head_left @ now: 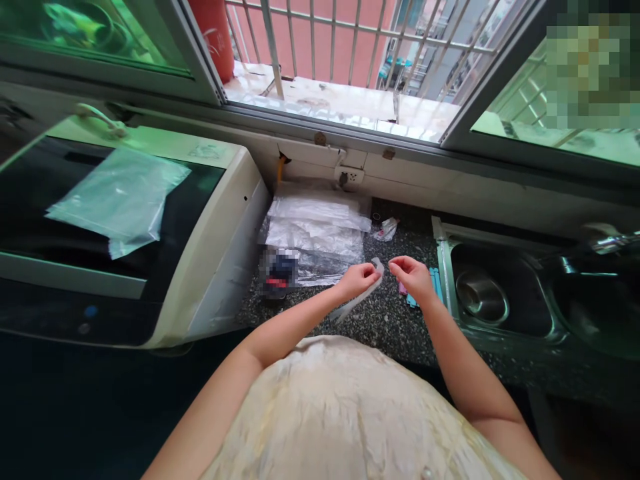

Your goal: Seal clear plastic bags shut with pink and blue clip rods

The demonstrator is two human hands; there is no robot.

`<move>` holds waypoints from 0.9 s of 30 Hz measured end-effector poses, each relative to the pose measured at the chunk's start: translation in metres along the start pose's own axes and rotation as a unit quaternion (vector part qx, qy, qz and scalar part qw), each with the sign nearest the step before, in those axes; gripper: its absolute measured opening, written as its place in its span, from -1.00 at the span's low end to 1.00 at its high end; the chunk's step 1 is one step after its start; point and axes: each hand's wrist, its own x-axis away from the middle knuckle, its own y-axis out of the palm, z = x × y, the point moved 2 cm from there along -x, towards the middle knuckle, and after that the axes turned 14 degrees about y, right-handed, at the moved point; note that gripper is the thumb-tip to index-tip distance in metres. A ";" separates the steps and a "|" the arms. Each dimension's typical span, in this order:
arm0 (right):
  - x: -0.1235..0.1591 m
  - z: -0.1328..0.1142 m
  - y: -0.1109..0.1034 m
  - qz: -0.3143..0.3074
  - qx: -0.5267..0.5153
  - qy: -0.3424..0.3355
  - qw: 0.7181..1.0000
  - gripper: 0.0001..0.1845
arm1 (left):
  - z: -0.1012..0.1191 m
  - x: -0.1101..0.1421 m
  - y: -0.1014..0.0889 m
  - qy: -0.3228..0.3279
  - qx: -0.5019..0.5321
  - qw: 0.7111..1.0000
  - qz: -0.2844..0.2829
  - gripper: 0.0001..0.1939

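My left hand [359,280] is closed in a pinch on a narrow translucent plastic strip [360,298]. One end of the strip sticks up past the fingertips, and the rest trails down toward the counter's front edge. Just to the right, a small gap away, my right hand [411,276] has thumb and fingertips pressed together; whatever they hold, if anything, is too small to make out. Beneath and beside that hand lie light blue strips [437,285] and a bit of pink [402,288], partly covered by it. Clear plastic bags [315,230] lie stacked behind my left hand.
A sink [443,257] with a metal bowl [483,295] is at the right. A washing machine [210,267] at the left bears a clear bag [125,193]. A crumpled wrapper [387,229] and a wall socket [350,176] are behind the hands. A blurred dark item [280,270] sits left.
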 end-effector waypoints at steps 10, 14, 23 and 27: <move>-0.010 -0.032 0.029 -0.127 0.012 -0.044 0.991 -0.68 | 0.014 0.025 -0.039 0.020 0.123 0.991 -0.056 -0.68; -0.011 -0.041 0.039 -0.173 0.030 -0.073 0.982 -0.64 | 0.018 0.029 -0.053 0.004 0.137 0.988 -0.066 -0.62; -0.014 -0.047 0.047 -0.164 0.035 -0.084 0.982 -0.73 | 0.016 0.030 -0.072 -0.008 0.154 0.987 -0.048 -0.61; -0.017 -0.048 0.050 -0.224 -0.023 -0.067 0.972 -0.61 | 0.019 0.032 -0.071 0.000 0.182 0.980 -0.080 -0.63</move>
